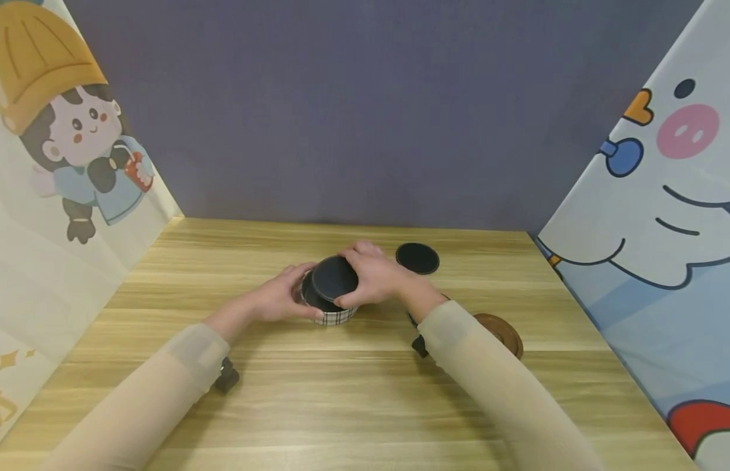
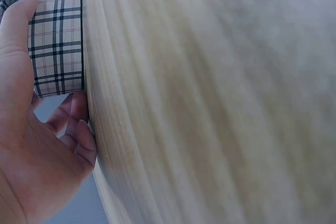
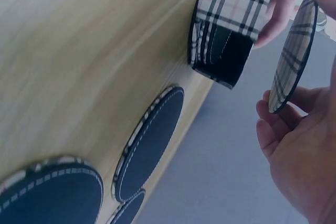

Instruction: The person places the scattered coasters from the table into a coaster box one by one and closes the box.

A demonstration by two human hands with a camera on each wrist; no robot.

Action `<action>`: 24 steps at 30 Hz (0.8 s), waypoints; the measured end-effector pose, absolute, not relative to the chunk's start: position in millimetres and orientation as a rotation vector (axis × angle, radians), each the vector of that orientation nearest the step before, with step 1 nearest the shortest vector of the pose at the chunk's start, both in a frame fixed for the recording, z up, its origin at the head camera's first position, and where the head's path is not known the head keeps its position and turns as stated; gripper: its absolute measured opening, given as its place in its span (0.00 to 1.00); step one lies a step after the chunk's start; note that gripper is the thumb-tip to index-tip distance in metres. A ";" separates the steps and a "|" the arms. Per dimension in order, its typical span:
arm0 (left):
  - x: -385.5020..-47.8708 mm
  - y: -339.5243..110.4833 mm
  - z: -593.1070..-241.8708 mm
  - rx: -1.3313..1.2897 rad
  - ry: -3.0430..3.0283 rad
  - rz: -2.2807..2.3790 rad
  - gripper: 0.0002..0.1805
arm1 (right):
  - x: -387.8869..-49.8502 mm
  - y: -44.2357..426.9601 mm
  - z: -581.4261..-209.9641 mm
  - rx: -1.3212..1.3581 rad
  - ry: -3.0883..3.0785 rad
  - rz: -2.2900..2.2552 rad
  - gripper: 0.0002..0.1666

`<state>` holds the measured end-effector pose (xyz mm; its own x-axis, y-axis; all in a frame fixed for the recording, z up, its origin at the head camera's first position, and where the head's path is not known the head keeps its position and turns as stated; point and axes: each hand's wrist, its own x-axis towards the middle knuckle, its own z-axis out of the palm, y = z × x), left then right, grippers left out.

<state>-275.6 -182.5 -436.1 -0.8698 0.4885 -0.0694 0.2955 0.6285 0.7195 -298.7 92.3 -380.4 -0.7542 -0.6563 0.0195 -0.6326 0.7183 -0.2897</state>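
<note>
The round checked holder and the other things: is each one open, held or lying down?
Checked holder: upright, open-topped, gripped by the left hand.
Held coaster: black side up above the holder, gripped by the right hand.
Three other coasters: lying flat, black side up.
Brown round thing: on the table, partly hidden by a sleeve.

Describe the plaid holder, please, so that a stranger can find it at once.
On the wooden table, look to the left hand. That hand grips the round plaid holder. Its tall wall, notched on one side, sets it apart from the flat coasters.
</note>
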 end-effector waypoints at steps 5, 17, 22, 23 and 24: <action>-275.2 -182.3 -436.1 0.634 2.595 1.077 0.62 | -299.9 86.7 -384.3 -1.094 2.818 -0.424 0.64; -275.3 -183.0 -436.7 0.665 2.617 1.061 0.60 | -298.2 80.2 -390.6 -1.104 2.800 -0.384 0.65; -274.6 -183.0 -437.0 0.679 2.617 1.066 0.58 | -298.7 78.6 -393.1 -1.114 2.808 -0.368 0.66; -274.5 -183.0 -436.7 0.678 2.615 1.065 0.58 | -298.7 78.2 -393.7 -1.115 2.810 -0.363 0.67; -274.3 -183.1 -436.3 0.675 2.611 1.067 0.58 | -298.7 77.9 -394.0 -1.116 2.811 -0.358 0.67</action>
